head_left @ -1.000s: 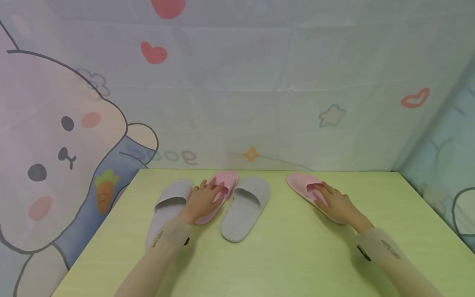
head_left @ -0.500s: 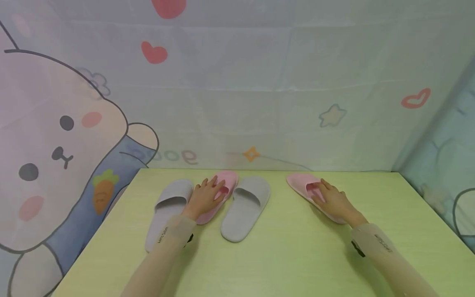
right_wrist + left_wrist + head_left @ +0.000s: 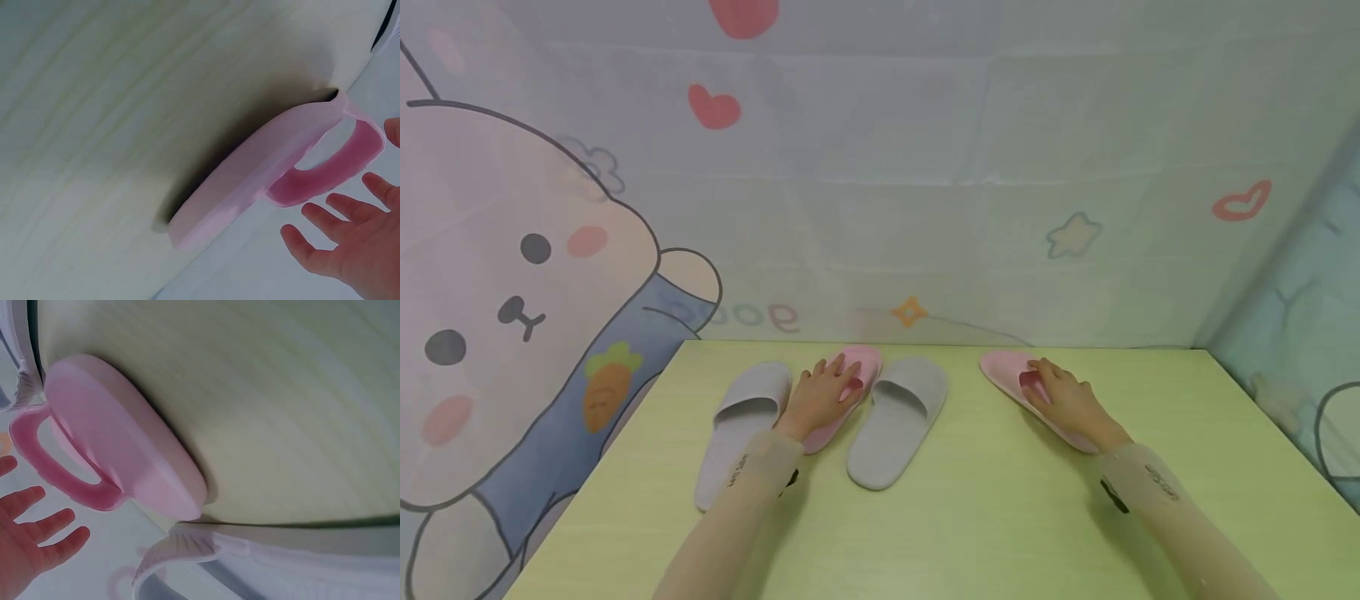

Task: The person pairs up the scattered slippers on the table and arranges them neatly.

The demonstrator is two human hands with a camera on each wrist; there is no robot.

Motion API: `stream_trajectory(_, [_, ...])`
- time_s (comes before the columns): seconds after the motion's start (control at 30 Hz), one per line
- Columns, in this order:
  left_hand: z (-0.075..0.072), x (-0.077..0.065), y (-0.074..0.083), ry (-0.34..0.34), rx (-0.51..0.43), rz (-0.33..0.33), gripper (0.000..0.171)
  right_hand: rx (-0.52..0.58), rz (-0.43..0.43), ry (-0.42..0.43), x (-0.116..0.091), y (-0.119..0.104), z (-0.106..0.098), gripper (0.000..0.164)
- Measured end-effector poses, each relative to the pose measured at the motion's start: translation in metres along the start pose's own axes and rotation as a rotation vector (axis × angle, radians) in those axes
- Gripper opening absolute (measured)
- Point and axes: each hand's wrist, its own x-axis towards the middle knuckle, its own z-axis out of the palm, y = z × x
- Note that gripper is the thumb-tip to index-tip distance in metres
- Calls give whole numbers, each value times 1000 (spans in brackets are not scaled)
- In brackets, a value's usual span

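My left hand (image 3: 820,398) hovers over one pink slipper (image 3: 863,360), which lies between two grey slippers. In the left wrist view its spread fingers (image 3: 59,553) are apart from the strap of that slipper (image 3: 134,447). Over on the right, my right hand (image 3: 1070,403) is above the other pink slipper (image 3: 1003,365), covering part of its sole. The right wrist view has this hand's fingers (image 3: 325,219) spread beside the strap of the slipper (image 3: 234,178), with a gap between them. Neither hand holds anything.
A grey slipper (image 3: 752,385) lies left of the left hand, partly behind that forearm. The other grey slipper (image 3: 887,437) is just right of the left pink one. All lie on a yellow-green table (image 3: 970,517) against a printed cloth backdrop (image 3: 895,125).
Both hands have shifted slightly: the left a little to the right, the right a little to the left, with the forearms following. The slippers stay where they were.
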Motion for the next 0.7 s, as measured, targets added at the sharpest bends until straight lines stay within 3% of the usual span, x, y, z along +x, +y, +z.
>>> stream_trajectory(0.7, [13,7,0,-1,6,-27,49,-76,4,-45,9,-5,6,55])
